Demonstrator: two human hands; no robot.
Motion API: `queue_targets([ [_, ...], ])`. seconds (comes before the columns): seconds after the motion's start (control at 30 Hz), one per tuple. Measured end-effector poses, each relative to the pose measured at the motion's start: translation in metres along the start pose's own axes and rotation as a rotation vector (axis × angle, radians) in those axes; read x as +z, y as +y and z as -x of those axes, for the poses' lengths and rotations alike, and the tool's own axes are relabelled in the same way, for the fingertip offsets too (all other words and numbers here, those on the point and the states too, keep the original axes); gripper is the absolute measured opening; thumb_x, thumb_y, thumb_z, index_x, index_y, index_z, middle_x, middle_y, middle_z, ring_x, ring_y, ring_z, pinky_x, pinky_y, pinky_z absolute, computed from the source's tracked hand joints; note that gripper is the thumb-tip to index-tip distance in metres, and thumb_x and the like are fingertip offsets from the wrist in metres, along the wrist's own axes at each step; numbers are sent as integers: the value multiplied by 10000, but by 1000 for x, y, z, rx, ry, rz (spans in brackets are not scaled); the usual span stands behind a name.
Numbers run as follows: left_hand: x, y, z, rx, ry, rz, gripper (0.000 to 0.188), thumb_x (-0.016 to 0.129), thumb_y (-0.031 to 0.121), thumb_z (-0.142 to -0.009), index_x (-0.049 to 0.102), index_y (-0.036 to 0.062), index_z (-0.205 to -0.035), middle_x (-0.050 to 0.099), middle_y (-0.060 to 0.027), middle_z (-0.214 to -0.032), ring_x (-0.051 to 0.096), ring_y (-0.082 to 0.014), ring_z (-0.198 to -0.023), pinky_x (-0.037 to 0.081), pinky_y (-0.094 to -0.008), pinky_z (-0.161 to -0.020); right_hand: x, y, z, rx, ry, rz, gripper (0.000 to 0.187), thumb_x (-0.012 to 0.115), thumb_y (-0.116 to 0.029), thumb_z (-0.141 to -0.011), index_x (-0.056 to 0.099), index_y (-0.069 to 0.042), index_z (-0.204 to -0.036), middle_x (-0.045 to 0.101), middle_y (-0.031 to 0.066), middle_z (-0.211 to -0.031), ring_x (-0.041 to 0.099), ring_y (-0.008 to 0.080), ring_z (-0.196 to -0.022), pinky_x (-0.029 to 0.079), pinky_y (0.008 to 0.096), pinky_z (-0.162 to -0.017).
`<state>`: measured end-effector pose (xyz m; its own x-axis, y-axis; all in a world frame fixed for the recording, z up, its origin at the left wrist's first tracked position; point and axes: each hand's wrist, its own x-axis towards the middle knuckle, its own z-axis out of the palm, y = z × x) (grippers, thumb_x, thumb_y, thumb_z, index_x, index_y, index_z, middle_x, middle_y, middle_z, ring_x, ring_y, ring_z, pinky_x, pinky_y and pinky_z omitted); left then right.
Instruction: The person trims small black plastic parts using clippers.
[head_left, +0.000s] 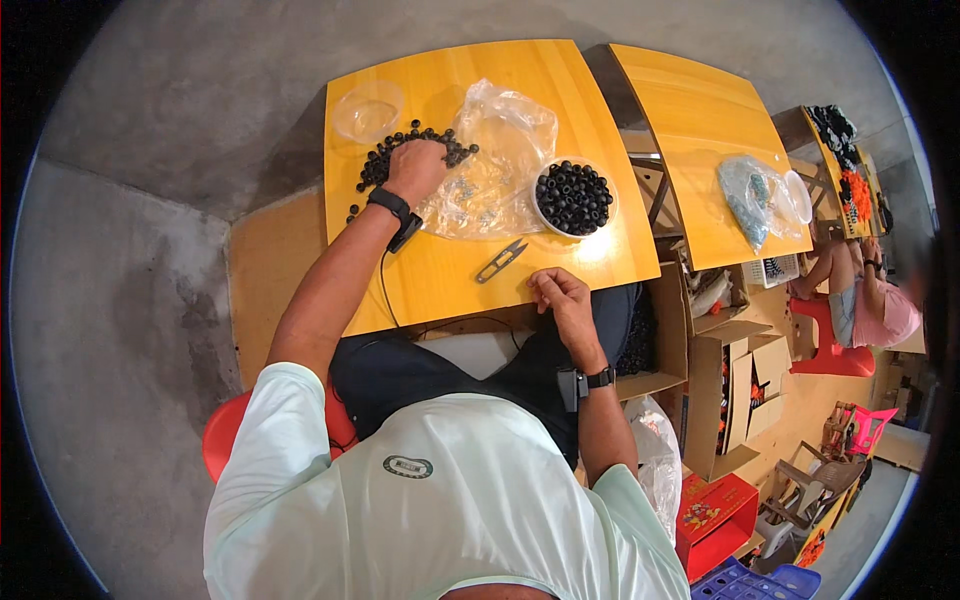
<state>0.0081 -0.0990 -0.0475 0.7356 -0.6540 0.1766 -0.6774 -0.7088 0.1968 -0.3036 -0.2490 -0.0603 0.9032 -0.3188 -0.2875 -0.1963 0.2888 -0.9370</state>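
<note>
My left hand (415, 170) is curled down over a loose spread of black beads (376, 172) on the yellow table (450, 280). What its fingertips hold, if anything, is hidden. Beside that hand lies a crumpled clear plastic bag (505, 125). My right hand (566, 308) is at the table's near edge, thumb and forefinger pinched together; anything between them is too small to make out. To its upper left rests a pair of thread snips (501, 261). A white tub full of black beads (575, 198) stands farther right, past the bag.
An empty-looking clear bowl (368, 112) sits at the table's far left. A second yellow table (690, 110), right, bears a bag of bluish pieces (748, 200). Cardboard boxes (715, 400) and a red box (715, 515) stand on the floor. Another person (880, 310) sits far right.
</note>
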Motion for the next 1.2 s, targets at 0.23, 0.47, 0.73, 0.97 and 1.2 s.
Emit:
queue_targets([
  [0.23, -24, 18, 17, -238, 151, 438, 150, 661, 172, -785, 699, 45, -855, 675, -145, -812, 655, -366, -761, 523, -442, -700, -1, -4, 1, -6, 45, -91, 200, 552, -171, -993, 657, -13, -931, 626, -2, -811, 497, 49, -631, 418, 181, -576],
  [0.47, 1, 19, 12, -28, 186, 229, 163, 657, 176, -807, 670, 43, -901, 659, -157, -888, 651, -349, -823, 522, -446, -720, -3, 1, -2, 10, 26, -74, 194, 547, -172, -994, 650, -14, -948, 648, 16, -868, 542, 58, -661, 447, 192, -576],
  [0.73, 14, 32, 5, -25, 134, 12, 147, 641, 153, -824, 653, 26, -896, 635, -186, -898, 639, -371, -856, 522, -470, -736, -4, 5, -3, 17, 16, -118, 186, 543, -174, -998, 651, -26, -968, 657, 13, -892, 567, 61, -679, 458, 193, -568],
  [0.97, -9, 30, 15, -21, 299, 262, 125, 662, 133, -840, 659, 23, -901, 662, -164, -872, 649, -361, -796, 524, -441, -688, -6, 3, -2, 28, 14, -96, 187, 548, -179, -994, 648, -23, -970, 661, 18, -909, 571, 69, -681, 464, 201, -574],
  [1.2, -72, 111, 122, -73, 157, 758, 133, 709, 57, -804, 671, 35, -930, 682, -117, -840, 662, -279, -687, 520, -326, -594, 44, -20, 5, 199, -161, -226, 257, 511, -257, -1011, 624, -63, -1137, 662, 31, -1019, 599, 97, -862, 496, 234, -685],
])
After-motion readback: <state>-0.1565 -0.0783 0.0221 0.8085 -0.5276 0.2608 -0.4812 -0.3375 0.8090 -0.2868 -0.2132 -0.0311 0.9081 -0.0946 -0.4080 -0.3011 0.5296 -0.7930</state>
